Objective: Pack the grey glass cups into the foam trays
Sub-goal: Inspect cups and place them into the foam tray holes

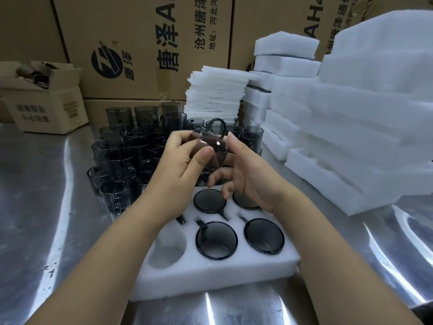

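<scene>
head view: grey glass cup (pixel 210 146) is held in the air above the foam tray (pixel 210 281). it's tipped on its side, handle on top, long axis roughly hand to hand as far as i can tell. left hand (pixel 185 158) grasps its left end, thumb in front, fingers curled behind. right hand (pixel 246 174) pinches the right end with thumb and forefinger; the lower fingers curl loose. empty pocket (pixel 167 252) sits front-left, below the cup and towards the person, just beside the left forearm, so left is nearer. four packed cups (pixel 216 239) are seated. back-left pocket is hidden by the wrist. i'd say the cup needs righting first.
</scene>
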